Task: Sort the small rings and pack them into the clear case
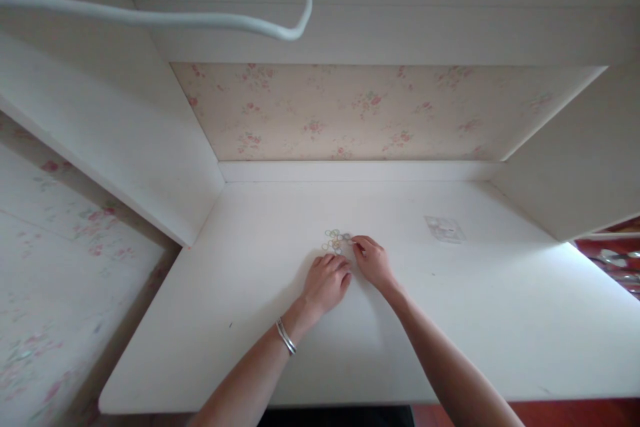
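A cluster of small thin rings point(334, 240), pale and yellowish, lies on the white desk point(450, 320). They are too small to tell whether they are rubber bands or hard rings. My right hand point(373, 261) is at the right edge of the cluster, its thumb and forefinger pinched on one small ring point(351, 241). Just below the cluster, my left hand point(326, 282) rests palm down on the desk, its fingers loosely curved and pointing at the rings. Nothing shows in its fingers. A silver bangle point(286, 337) circles the left wrist.
A clear, flat plastic bag point(445, 229) lies to the right on the desk. White side panels point(150, 120) and a floral-papered wall point(340, 113) enclose the back. Overhead runs a white cable point(200, 20). Silvery utensils point(617, 259) show at the far right edge.
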The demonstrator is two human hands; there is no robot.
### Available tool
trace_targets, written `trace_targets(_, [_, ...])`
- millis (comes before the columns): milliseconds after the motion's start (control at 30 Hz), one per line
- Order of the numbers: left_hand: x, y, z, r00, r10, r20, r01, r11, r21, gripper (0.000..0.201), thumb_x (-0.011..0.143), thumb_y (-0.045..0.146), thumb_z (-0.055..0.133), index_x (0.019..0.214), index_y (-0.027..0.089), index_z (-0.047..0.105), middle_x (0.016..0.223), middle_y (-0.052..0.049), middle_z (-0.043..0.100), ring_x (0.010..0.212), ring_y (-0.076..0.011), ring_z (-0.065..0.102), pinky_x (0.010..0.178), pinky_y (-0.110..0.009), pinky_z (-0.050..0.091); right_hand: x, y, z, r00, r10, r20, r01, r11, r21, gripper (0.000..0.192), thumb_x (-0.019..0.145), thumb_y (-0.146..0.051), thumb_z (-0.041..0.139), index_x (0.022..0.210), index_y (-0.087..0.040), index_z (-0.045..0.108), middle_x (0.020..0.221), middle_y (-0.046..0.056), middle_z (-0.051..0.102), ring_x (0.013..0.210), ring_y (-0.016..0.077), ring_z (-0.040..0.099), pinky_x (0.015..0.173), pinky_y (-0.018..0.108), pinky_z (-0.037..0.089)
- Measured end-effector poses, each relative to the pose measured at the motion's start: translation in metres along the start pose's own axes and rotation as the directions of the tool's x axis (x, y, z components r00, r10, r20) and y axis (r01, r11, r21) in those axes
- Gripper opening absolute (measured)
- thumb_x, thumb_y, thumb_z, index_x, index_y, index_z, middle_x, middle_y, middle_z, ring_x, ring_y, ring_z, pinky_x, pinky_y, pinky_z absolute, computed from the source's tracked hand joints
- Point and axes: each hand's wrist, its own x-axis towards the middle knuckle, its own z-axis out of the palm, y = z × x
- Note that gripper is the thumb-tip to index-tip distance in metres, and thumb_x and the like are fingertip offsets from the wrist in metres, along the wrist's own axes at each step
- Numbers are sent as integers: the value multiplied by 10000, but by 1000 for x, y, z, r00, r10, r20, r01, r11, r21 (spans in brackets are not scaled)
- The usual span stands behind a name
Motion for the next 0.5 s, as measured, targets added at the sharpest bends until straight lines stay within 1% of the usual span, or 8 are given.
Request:
trace_targets(100, [-1,1,2,1000,13,6,-13,999,49,234,904,281,451,1073,212,598,1093,-57,610,1031,-217,506,899,-378,392,-14,3,-6,997,42,-72,-38,998,57,258,877,-258,416,955,-194,654,959,55,665,757,147,607,703,266,479])
trace_targets(167, [1,1,4,1000,5,6,-6,997,78,260,906,298,452,1120,209,569,1113,-57,600,1049,-217,500,910,-376,392,-27,6,-10,996,44,-76,-40,997,60,251,881,-277,424,936,-194,655,927,56,665,727,150,599,692,275,479])
trace_targets(233, [5,0,6,1000,-9,0,9,995,103,297,902,316,462,1167,206,536,1133,-62,589,1073,-218,494,926,-375,389,-39,8,-12,999,9,-48,-7,1000,30,241,878,-263,434,947,-198,655,939,58,663,786,167,597,739,295,477])
trace_targets(333, [13,-2,8,1000,-17,-20,19,992,124,335,906,319,457,1219,207,499,1186,-72,564,1122,-219,483,944,-371,386,-49,5,-11,996,-84,14,84,995,-56,242,873,-227,450,1002,-214,655,1007,64,654,918,193,575,824,326,453])
trace_targets(433, [14,-4,6,998,-20,-57,26,994,108,338,928,287,406,1250,218,481,1265,-75,523,1149,-210,480,947,-360,390,-47,-4,-8,989,-124,77,136,975,-174,256,884,-229,460,1061,-246,644,1097,64,635,981,206,553,838,345,427])
trace_targets(500, [9,-8,3,996,-50,-76,57,994,89,321,934,270,385,1229,222,502,1272,-73,521,1134,-203,495,945,-354,396,-41,-10,-7,984,-136,115,160,959,-234,265,891,-234,464,1095,-264,629,1155,62,616,1020,212,538,838,354,411])
